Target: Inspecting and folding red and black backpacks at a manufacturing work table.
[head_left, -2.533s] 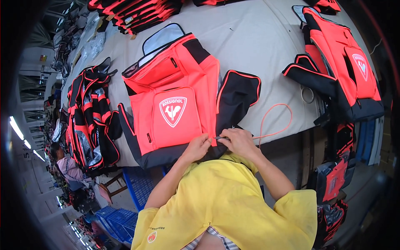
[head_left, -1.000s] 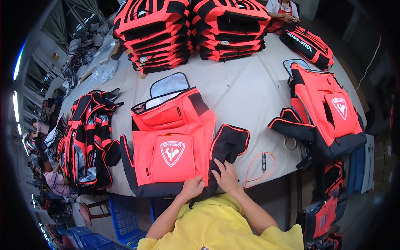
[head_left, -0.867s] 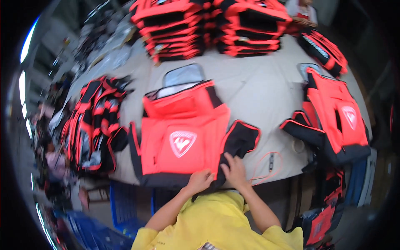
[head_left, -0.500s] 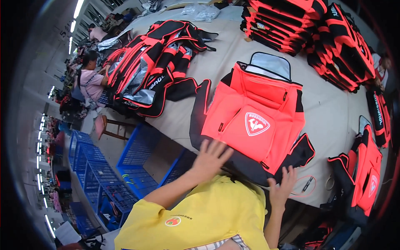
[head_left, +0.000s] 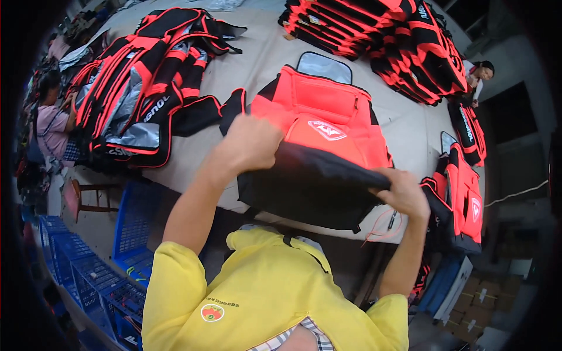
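Note:
A bright coral-red and black backpack (head_left: 360, 143) lies on the table in front of me, its white shield emblem facing up. Its near end is lifted, so the black bottom panel (head_left: 310, 190) faces my body. My left hand (head_left: 253, 140) is closed round the left edge of the bag where red meets black. At the right corner of the bottom panel, my right hand (head_left: 405, 193) grips the black fabric, thumb on the near side. A flap with grey lining (head_left: 325, 66) is folded open at the bag's far end.
Matching bags stand in a heap (head_left: 132, 88) on the left and a tall stack (head_left: 345, 26) at the back right. Another red bag (head_left: 466, 193) lies at the right edge. Blue plastic crates (head_left: 88, 269) and a wooden stool (head_left: 88, 196) are at lower left. People work on both sides.
Both hands, earlier spread at the bag's near edge, have closed on its sides. The near end has risen and the black bottom has come into view. The view has shifted right.

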Demonstrator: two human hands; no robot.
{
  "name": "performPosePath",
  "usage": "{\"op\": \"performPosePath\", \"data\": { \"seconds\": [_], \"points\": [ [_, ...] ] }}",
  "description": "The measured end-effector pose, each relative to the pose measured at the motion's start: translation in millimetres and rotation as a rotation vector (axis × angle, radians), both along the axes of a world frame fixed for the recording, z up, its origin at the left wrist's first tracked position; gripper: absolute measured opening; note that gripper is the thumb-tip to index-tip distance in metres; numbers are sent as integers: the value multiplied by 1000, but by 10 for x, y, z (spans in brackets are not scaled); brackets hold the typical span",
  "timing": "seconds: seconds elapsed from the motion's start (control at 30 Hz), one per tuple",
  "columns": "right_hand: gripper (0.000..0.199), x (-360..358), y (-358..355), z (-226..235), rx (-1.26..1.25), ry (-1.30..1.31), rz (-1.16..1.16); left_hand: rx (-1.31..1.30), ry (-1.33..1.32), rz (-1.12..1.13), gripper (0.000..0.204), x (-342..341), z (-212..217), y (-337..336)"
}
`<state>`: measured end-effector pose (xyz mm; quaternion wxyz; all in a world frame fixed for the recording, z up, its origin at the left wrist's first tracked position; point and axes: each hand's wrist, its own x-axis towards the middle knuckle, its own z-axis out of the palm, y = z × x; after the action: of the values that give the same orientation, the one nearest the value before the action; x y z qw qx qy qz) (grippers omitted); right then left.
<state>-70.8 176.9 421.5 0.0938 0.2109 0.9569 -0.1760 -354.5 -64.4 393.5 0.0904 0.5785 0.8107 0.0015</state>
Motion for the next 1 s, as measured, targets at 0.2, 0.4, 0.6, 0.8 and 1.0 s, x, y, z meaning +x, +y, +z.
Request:
{"op": "performPosePath", "data": {
  "seconds": [0.2,0.4,0.6,0.8,1.0],
  "points": [
    [62,862,-1057,-2729,393,19,-14,150,185,-83,63,1083,-2390,-1016],
    [85,803,-1650,-2867,345,-128,-204,151,-38,-15,71,1277,-2714,-1252],
    [85,811,-1535,-2670,119,10,-199,152,-206,-25,76,1111,-2489,-1304],
    [52,1081,-1872,-2763,-67,509,-896,699,-269,345,63,875,-2515,-1314],
    [62,1147,-2008,-2864,-1284,575,-1487,842,-1741,1165,110,578,-2568,-1334]
  ]
}}
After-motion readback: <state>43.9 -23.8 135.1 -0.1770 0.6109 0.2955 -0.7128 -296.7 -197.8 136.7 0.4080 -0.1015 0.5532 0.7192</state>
